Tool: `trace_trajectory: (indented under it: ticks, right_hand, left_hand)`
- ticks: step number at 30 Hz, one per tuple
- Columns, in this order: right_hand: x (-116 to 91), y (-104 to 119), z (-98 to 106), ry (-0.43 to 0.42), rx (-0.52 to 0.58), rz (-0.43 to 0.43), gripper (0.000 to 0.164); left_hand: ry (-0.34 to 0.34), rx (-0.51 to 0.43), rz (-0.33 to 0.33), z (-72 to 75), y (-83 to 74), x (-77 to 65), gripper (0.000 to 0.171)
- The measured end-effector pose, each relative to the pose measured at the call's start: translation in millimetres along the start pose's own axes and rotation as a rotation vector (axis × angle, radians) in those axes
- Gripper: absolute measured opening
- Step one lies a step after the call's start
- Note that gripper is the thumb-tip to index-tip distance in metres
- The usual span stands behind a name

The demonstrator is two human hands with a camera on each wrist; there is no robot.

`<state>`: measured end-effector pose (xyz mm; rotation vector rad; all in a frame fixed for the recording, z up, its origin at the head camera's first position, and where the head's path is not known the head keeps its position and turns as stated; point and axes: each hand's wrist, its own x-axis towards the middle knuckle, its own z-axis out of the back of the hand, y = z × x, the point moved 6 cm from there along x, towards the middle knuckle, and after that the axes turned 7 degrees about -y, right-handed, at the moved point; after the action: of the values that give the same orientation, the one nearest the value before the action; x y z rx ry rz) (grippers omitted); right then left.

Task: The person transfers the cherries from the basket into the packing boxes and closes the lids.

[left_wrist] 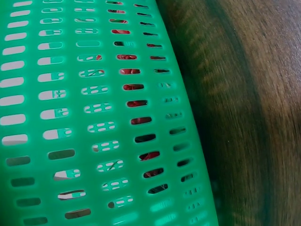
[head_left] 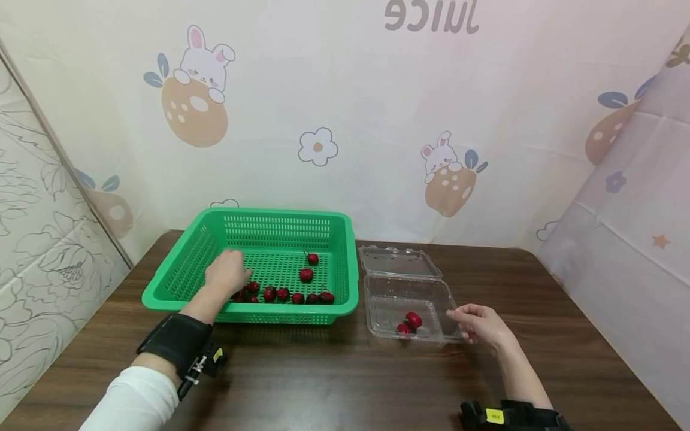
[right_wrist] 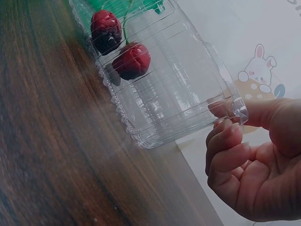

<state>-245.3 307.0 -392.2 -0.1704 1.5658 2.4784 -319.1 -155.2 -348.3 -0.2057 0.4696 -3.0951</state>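
My left hand (head_left: 227,272) reaches over the front wall into a green plastic basket (head_left: 291,310), at its left front, right beside several dark red cherries (head_left: 283,294). Its fingertips are hidden, so I cannot tell whether they hold a cherry. In the left wrist view, the slotted basket wall (left_wrist: 129,162) blocks that hand, and bits of red show through the slots. My right hand (head_left: 480,324) pinches the right edge of a clear plastic clamshell box (right_wrist: 164,89) between thumb and fingers. Two cherries (head_left: 414,320) lie inside the box at its front.
The clamshell's lid (head_left: 401,262) lies folded back toward the wall. Basket and box stand side by side on a dark wooden table (head_left: 345,371). A printed cloth (head_left: 372,185) with rabbits hangs behind the table, and more cloth covers both sides.
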Motion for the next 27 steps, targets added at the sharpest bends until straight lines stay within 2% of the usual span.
trace_trajectory:
  ticks: [12,21,27]
  right_hand:
    - [1.5,-1.7,-0.2,0.007,0.011,0.002,0.033]
    - [1.7,-2.4,-0.1,0.008,0.0,0.011,0.034]
    - [2.2,-2.4,0.1,0.005,-0.003,0.013,0.035]
  left_hand:
    - [0.094,-0.008,0.041,-9.4,3.7,2.2,0.015]
    - [0.126,-0.028,0.072,-12.5,5.3,4.1,0.011]
    - [0.12,-0.027,0.072,-12.6,5.6,5.6,0.014]
